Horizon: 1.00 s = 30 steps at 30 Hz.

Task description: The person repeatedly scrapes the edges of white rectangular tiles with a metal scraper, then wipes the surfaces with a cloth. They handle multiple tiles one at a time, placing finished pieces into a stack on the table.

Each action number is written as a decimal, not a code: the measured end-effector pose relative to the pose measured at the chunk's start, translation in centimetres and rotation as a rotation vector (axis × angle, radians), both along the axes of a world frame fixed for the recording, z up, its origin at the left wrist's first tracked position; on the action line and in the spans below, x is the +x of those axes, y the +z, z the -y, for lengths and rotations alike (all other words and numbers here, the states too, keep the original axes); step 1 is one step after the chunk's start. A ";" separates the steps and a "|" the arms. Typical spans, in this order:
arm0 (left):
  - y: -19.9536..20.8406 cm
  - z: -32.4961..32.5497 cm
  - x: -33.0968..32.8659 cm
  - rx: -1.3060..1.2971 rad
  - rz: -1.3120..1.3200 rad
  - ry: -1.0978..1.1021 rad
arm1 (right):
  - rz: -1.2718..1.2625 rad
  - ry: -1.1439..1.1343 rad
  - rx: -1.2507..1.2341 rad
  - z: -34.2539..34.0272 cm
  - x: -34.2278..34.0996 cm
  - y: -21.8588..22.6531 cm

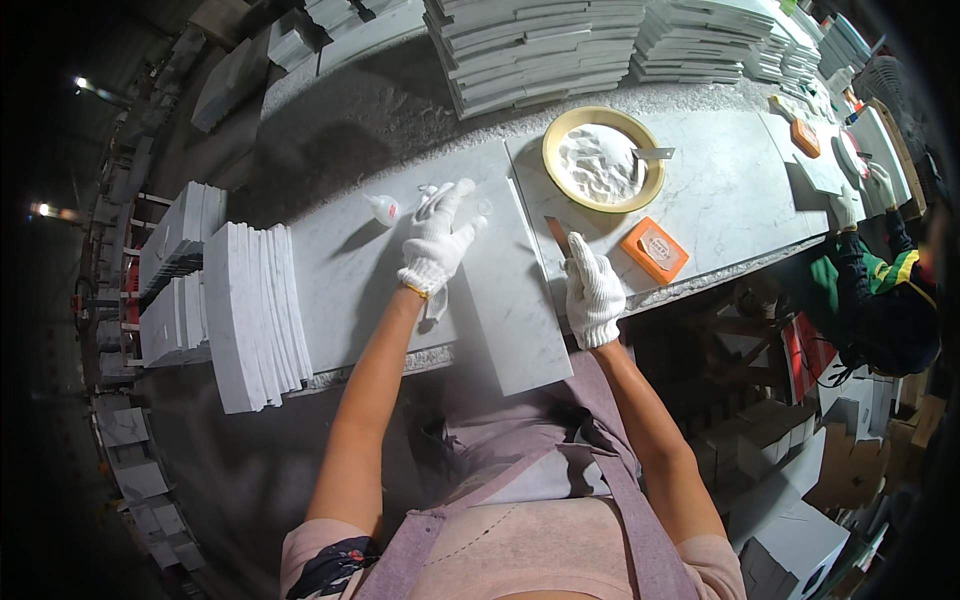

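Note:
A grey-white marble tile [515, 325] lies lengthwise before me, its near end sticking out past the table edge. My left hand [437, 240], in a white knitted glove, is over the tile's left side with its fingers stretched and apart. Close to its fingertips, a small pale round patch [484, 207] shows on the tile; I cannot make out what it is. A small translucent squeeze bottle [381, 209] stands left of that hand. My gloved right hand [594, 292] grips a flat scraper blade [557, 236] beside the tile's right edge.
Right of the tile are a yellow bowl [654, 188] of white powder with a spatula [655, 154], and an orange box [655, 251]. Marble tiles stand at left [255, 315] and in tall stacks [540, 50] behind. A co-worker [890, 300] works at far right.

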<state>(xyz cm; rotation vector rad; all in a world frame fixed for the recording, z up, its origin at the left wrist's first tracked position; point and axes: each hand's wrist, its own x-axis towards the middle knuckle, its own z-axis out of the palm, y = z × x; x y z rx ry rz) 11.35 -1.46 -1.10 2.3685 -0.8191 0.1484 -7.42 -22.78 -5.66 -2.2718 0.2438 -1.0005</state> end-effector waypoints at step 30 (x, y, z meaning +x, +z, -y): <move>1.8 1.9 -14.3 -0.014 0.179 -0.024 | 0.155 0.168 0.308 0.8 0.7 3.4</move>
